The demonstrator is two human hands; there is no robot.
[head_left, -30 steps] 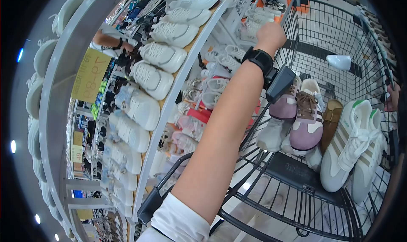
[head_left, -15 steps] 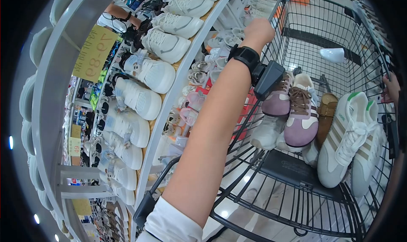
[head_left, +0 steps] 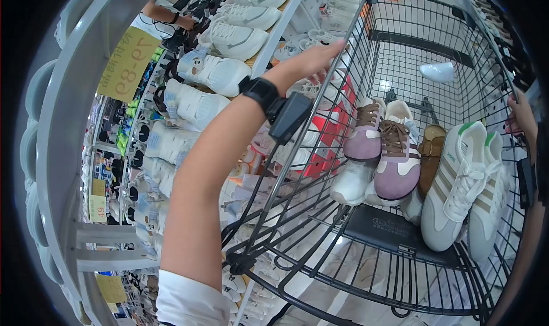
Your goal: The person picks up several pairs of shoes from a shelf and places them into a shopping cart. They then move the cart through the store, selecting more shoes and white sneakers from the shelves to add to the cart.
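My left hand (head_left: pixel 321 58) is at the left top rim of a metal shopping cart (head_left: pixel 337 69), its fingers closed at the rail and partly hidden. On the cart's opposite rim is my right hand (head_left: pixel 521 113), closed around the rail at the edge of view. Inside the cart stand purple-and-white sneakers (head_left: pixel 398 160) with brown laces. Beside them are a brown shoe (head_left: pixel 432 154) and grey-white striped sneakers (head_left: pixel 454 192) with green heel trim. A white shoe (head_left: pixel 350 181) sits below the purple pair, partly hidden.
Left of the cart, a curved shelf (head_left: pixel 60 172) carries rows of white sneakers (head_left: pixel 214 72) and yellow price signs (head_left: pixel 128 66). Red boxes (head_left: pixel 329 143) and more shoes lie low beside the cart. Another forearm with a dark wristband (head_left: pixel 166 16) shows at upper left.
My left hand has shifted left and slightly down, its forearm swinging left. The cart's left rim has also moved left in view, and the shoes inside sit slightly further left.
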